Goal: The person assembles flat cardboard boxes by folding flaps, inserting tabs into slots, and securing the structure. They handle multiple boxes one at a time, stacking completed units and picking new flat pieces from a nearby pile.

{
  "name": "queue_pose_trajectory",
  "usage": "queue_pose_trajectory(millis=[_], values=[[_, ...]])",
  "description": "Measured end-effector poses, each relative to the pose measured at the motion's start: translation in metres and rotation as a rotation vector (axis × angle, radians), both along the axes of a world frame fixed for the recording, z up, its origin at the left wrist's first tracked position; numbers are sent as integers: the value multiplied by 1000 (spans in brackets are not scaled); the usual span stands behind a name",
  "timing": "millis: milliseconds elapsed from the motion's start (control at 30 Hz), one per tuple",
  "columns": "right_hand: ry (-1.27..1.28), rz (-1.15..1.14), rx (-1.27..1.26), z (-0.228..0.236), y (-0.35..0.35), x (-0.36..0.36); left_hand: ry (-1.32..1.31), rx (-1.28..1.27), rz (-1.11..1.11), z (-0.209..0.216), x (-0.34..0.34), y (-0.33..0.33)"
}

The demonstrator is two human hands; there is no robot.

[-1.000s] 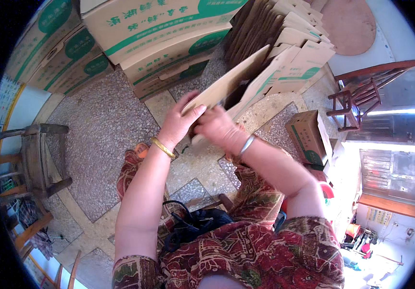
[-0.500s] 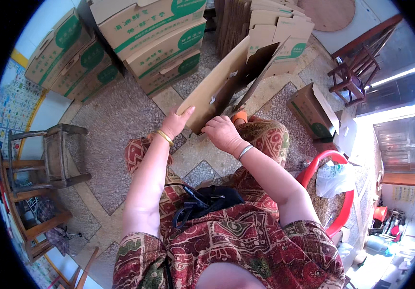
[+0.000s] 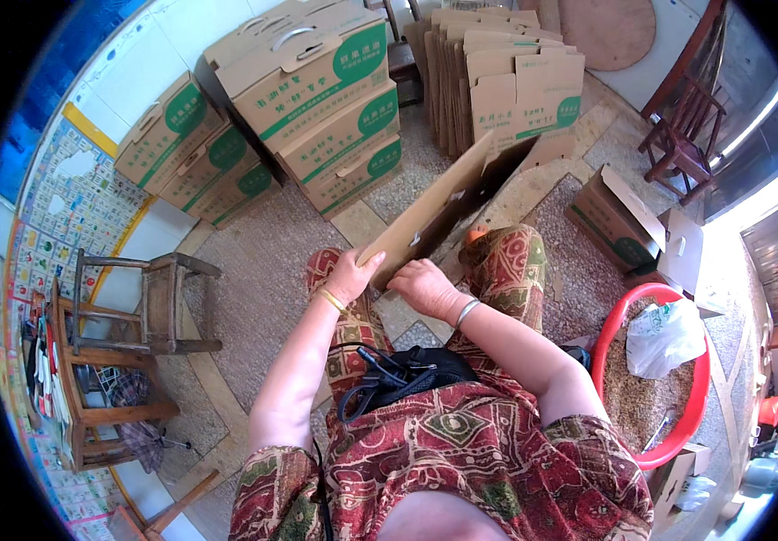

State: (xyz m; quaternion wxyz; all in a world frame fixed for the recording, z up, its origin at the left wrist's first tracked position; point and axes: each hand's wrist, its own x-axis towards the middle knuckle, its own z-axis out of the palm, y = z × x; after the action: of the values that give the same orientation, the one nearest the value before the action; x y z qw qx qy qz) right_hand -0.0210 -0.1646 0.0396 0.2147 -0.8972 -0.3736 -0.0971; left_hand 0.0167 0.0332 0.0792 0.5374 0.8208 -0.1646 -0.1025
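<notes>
A partly flattened cardboard box (image 3: 434, 200) stands tilted in front of me, above my knees. Its brown panels lie close together, with a narrow dark gap between them and small slots cut in the board. My left hand (image 3: 350, 278) is closed on the near left edge, thumb on the panel's face. At the bottom near corner, my right hand (image 3: 427, 287) has its fingers bent and pinched against the board. A bracelet is on each wrist. The fingertips of the right hand are partly hidden behind the knuckles.
Stacked assembled boxes (image 3: 339, 113) stand at the far left, beside a row of flattened cartons (image 3: 524, 99). An open box (image 3: 619, 221) and a red tub (image 3: 703, 383) of grains with a white plastic bag are on my right. A wooden chair (image 3: 159, 302) stands left.
The view has shifted, so the surroundings sit differently in the picture. The box's panels appear closer together and its far end lower. Both hands keep their hold on it.
</notes>
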Motion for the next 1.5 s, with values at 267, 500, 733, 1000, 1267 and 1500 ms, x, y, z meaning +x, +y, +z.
queue_pose_trajectory(millis=[267,500,733,1000,1267,1500], values=[[170,97,247,47,-19,-29,29,35,33,-19,-32,34],[-89,-172,197,90,-87,-10,49,85,135,-34,-31,45],[-112,-371,-39,65,-104,-4,33,39,119,-24,-33,34],[47,-340,-110,42,-107,8,-50,26,219,-44,-20,44],[73,-242,-211,42,-101,-2,-69,-14,327,-42,-23,47],[-6,-73,-218,70,-79,-35,-64,-189,494,-29,-27,64]])
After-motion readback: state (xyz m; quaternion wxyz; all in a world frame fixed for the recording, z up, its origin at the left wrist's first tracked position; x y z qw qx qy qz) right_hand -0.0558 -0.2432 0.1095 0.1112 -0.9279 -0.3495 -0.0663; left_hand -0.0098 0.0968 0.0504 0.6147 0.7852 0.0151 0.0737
